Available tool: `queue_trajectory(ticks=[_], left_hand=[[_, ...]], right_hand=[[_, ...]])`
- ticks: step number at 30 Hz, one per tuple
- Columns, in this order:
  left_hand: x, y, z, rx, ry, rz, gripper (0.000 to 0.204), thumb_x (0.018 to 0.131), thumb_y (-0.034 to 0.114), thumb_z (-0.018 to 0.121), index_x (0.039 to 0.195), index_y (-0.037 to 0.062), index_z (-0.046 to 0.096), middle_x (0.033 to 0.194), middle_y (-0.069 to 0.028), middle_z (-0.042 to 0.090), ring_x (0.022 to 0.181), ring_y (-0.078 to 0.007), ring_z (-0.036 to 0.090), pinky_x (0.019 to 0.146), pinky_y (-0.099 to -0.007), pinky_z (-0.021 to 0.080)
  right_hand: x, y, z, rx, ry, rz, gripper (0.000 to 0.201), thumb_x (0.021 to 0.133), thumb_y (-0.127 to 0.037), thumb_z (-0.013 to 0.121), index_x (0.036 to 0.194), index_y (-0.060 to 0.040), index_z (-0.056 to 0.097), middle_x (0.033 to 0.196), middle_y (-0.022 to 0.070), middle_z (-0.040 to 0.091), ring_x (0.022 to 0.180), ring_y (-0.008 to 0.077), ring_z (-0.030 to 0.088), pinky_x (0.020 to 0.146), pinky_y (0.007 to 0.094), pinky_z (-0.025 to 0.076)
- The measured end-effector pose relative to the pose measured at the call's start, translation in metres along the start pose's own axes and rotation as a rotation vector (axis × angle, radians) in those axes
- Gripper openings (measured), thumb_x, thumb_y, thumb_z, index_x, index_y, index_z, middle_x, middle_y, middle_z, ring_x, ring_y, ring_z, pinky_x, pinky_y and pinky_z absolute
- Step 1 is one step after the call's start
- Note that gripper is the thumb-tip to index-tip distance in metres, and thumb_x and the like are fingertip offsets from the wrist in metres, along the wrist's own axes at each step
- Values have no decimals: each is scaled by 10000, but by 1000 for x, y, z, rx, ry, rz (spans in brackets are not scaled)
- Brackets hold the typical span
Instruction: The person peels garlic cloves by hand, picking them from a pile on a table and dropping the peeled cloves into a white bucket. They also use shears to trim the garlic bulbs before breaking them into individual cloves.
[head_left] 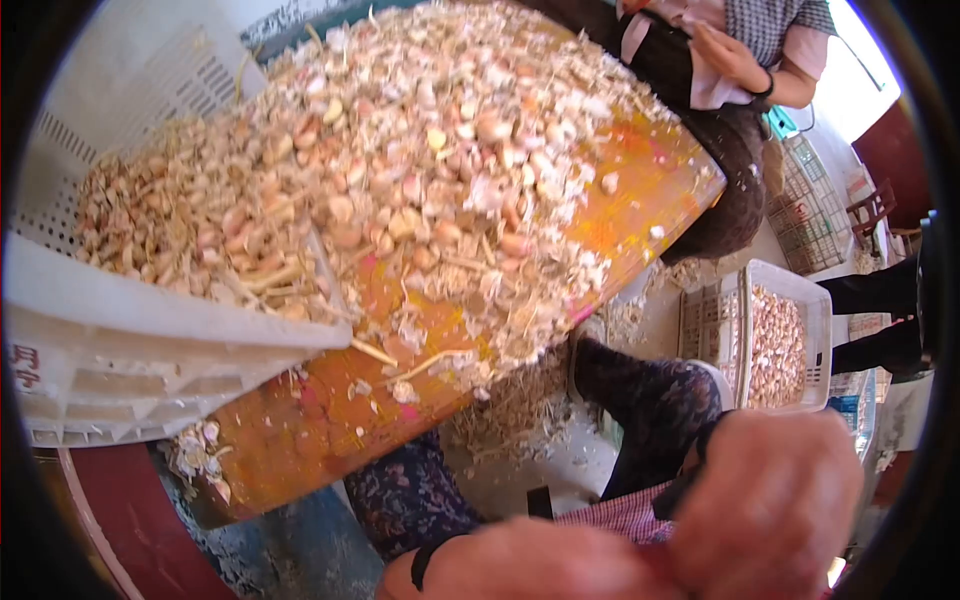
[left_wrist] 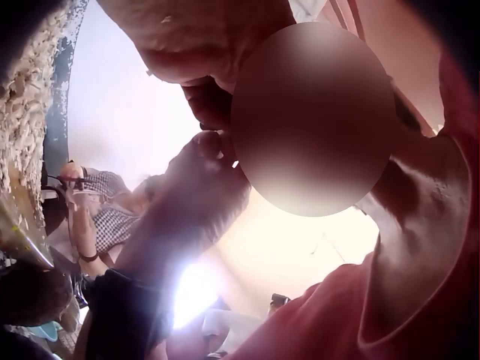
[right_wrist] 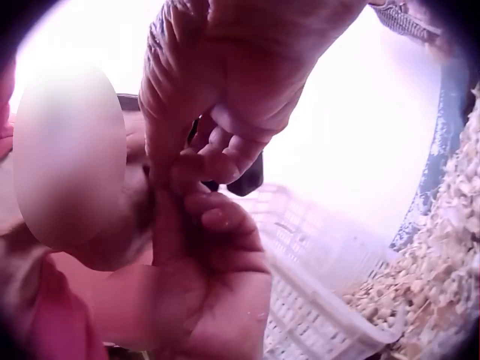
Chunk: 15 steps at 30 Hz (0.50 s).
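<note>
My left hand (head_left: pixel 530 562) and right hand (head_left: pixel 768 500) are close together at the bottom of the head view, blurred and raised near the camera. In the right wrist view the right hand (right_wrist: pixel 244 71) comes down from above with bent fingers, meeting the curled fingers of the left hand (right_wrist: pixel 217 289). Whatever may lie between the fingertips is hidden. The left wrist view shows the left hand (left_wrist: pixel 206 37) above the right hand (left_wrist: pixel 199 195). Beyond them, a large heap of garlic cloves and skins (head_left: pixel 400 180) covers much of an orange-brown board (head_left: pixel 330 420).
A white plastic crate (head_left: pixel 150 350) lies tipped at the left, its opening toward the heap. Another crate (head_left: pixel 822 340) with cloves stands on the floor at the right. A seated person (head_left: pixel 735 60) is across the board, and dark-clothed legs (head_left: pixel 885 315) stand at the right.
</note>
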<state>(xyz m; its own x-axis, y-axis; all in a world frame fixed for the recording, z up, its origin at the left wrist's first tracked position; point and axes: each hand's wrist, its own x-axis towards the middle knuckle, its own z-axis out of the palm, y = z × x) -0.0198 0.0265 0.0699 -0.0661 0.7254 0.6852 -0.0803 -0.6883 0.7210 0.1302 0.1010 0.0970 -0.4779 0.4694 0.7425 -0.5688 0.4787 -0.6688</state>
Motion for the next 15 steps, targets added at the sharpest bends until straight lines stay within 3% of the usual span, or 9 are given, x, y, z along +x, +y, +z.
queue_trajectory(ticks=[1, 3, 6, 7, 9, 10, 12, 13, 15], left_hand=[[3, 11, 4, -101, -51, 36, 83, 789, -8, 661, 858, -30, 701, 885, -149, 674, 686, -231, 628, 569, -315, 520], [5, 26, 12, -210, -105, 63, 82, 781, -10, 661, 849, -41, 696, 873, -144, 673, 686, -232, 626, 562, -320, 518], [-3, 30, 22, -328, -44, -27, 68, 786, -23, 640, 827, -55, 685, 848, -157, 664, 690, -235, 626, 565, -323, 519], [-5, 22, 29, -327, 26, 93, 73, 787, -26, 633, 832, -61, 679, 848, -159, 661, 691, -235, 624, 566, -320, 519], [-7, 15, 32, -331, 95, 210, 78, 788, -30, 626, 838, -68, 673, 848, -162, 658, 693, -235, 622, 567, -317, 519], [-8, 15, 30, -266, 78, 245, 82, 787, -33, 626, 847, -67, 671, 848, -158, 659, 693, -231, 622, 569, -316, 521], [-7, 11, 23, -192, 56, 268, 87, 786, -36, 626, 856, -65, 669, 848, -155, 660, 694, -228, 621, 571, -315, 523], [-3, 5, 16, -166, -14, 365, 104, 781, -38, 630, 874, -59, 672, 852, -147, 663, 695, -225, 623, 576, -313, 524], [8, -5, 7, -139, -71, 490, 123, 776, -40, 635, 892, -52, 676, 857, -139, 665, 697, -221, 626, 580, -312, 526]], right_hand=[[0, -8, 8, 138, 3, -77, 57, 752, 20, 656, 695, 21, 648, 708, 115, 606, 479, 152, 575, 402, 239, 452], [-2, -31, 37, 64, 240, -134, 239, 815, 0, 578, 579, -15, 608, 633, 76, 556, 425, 137, 497, 371, 246, 404], [-4, -24, 45, 55, 294, -197, 306, 860, -19, 547, 557, -26, 586, 589, 76, 542, 404, 138, 466, 355, 253, 388], [-5, -29, 43, 52, 293, -190, 306, 860, -19, 547, 557, -26, 586, 589, 76, 542, 404, 138, 466, 355, 253, 388], [-6, -40, 39, 285, 298, 110, 325, 868, -17, 546, 544, -26, 573, 580, 72, 537, 398, 150, 455, 346, 262, 383], [-6, -34, 42, 287, 297, 112, 325, 868, -17, 546, 544, -26, 573, 580, 72, 537, 398, 150, 455, 346, 262, 383], [-6, -14, 52, 231, 437, -234, 314, 859, -9, 564, 544, -21, 573, 591, 78, 540, 395, 158, 453, 348, 265, 390], [-3, -12, 49, 245, 433, -241, 314, 859, -9, 564, 544, -21, 573, 591, 78, 540, 395, 158, 453, 348, 265, 390], [4, -11, 36, 225, 202, -212, 312, 851, -1, 581, 540, -16, 566, 615, 78, 549, 397, 162, 457, 352, 268, 399]])
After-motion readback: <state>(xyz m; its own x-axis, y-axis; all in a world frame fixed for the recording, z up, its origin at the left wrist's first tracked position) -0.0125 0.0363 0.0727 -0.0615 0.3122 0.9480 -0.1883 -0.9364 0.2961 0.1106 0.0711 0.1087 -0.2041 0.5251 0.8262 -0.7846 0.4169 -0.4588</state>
